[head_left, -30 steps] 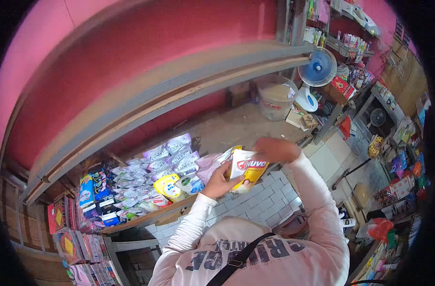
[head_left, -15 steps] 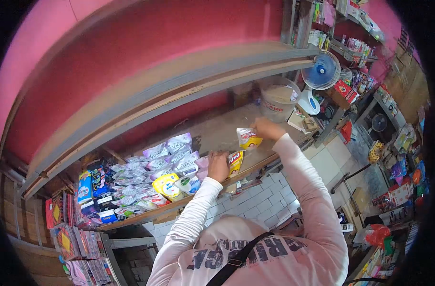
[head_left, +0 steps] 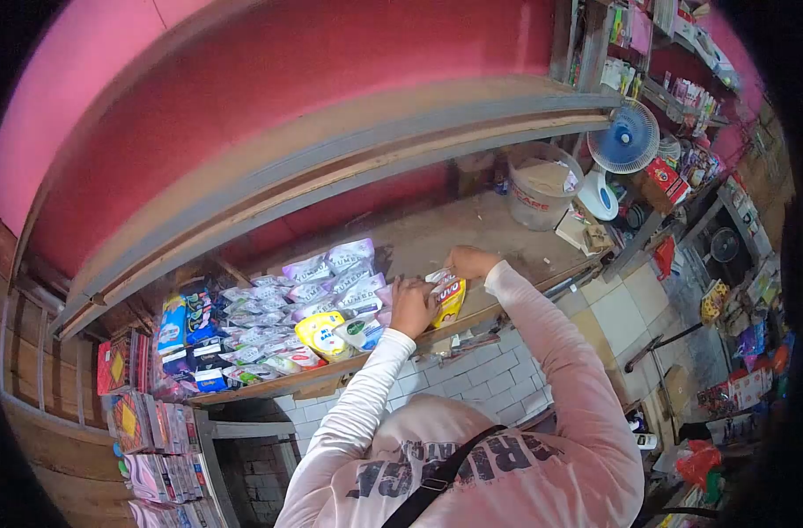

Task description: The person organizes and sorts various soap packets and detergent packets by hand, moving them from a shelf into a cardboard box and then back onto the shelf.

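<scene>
Near the front edge of a brown wooden shelf (head_left: 498,231), a glossy yellow, white and red plastic packet (head_left: 452,302) sits between the person's hands. The right hand (head_left: 473,261) curls at its top, the left hand (head_left: 410,308) at its left side; from here I cannot tell whether either pinches it. Silver-and-purple plastic pouches (head_left: 352,257) crowd the left; a clear plastic bucket (head_left: 541,195) stands far right.

Small shop, rows of branded pouches (head_left: 318,295) on a wooden shelf (head_left: 476,231), more packs (head_left: 159,427) stacked nearby
</scene>
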`<move>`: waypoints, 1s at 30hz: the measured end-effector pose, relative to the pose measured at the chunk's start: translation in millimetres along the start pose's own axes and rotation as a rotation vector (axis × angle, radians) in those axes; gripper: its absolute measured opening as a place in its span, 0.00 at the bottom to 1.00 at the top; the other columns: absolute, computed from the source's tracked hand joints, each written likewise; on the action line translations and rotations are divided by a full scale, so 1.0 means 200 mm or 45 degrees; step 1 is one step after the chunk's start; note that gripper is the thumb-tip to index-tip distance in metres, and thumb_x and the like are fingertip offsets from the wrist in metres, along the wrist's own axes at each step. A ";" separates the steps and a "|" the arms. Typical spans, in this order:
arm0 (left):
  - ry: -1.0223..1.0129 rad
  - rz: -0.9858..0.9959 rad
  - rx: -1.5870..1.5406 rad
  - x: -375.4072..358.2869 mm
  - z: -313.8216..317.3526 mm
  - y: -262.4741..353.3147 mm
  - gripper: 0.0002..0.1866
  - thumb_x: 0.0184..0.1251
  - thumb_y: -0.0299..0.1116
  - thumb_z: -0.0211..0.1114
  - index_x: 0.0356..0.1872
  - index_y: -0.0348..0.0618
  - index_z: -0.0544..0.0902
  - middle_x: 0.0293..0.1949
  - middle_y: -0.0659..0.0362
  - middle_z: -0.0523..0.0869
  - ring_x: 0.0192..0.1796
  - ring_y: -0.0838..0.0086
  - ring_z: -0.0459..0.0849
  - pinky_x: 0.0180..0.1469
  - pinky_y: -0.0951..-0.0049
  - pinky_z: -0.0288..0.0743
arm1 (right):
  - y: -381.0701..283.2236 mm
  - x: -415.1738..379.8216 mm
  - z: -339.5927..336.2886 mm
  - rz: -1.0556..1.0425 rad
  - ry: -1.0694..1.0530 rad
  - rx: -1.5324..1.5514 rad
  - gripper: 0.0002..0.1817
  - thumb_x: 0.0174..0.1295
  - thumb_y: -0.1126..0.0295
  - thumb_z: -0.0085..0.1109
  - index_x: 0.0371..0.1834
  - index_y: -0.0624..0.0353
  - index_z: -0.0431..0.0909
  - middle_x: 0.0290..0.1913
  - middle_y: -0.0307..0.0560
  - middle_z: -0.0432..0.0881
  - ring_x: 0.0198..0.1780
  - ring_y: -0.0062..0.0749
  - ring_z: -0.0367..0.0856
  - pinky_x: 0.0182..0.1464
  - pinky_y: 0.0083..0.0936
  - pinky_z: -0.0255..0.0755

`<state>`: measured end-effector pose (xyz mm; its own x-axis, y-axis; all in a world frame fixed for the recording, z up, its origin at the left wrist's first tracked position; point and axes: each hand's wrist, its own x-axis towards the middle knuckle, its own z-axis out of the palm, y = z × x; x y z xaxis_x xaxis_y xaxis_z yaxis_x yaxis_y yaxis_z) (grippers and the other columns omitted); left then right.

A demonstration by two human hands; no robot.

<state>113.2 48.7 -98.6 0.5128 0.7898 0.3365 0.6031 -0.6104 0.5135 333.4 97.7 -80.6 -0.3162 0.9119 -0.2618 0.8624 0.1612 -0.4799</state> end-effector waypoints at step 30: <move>0.032 0.012 0.047 -0.02 -0.07 -0.03 0.26 0.49 0.39 0.70 0.51 0.39 0.84 0.58 0.47 0.82 0.70 0.44 0.67 0.76 0.42 0.46 | 0.03 -0.04 -0.03 -0.045 0.051 0.115 0.11 0.56 0.68 0.61 0.37 0.63 0.86 0.35 0.61 0.86 0.36 0.47 0.86 0.43 0.39 0.75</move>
<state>99.2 48.9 -91.8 0.5035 0.7850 0.3608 0.6205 -0.6192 0.4812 342.4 94.4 -76.1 -0.3279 0.9209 -0.2105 0.8114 0.1604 -0.5620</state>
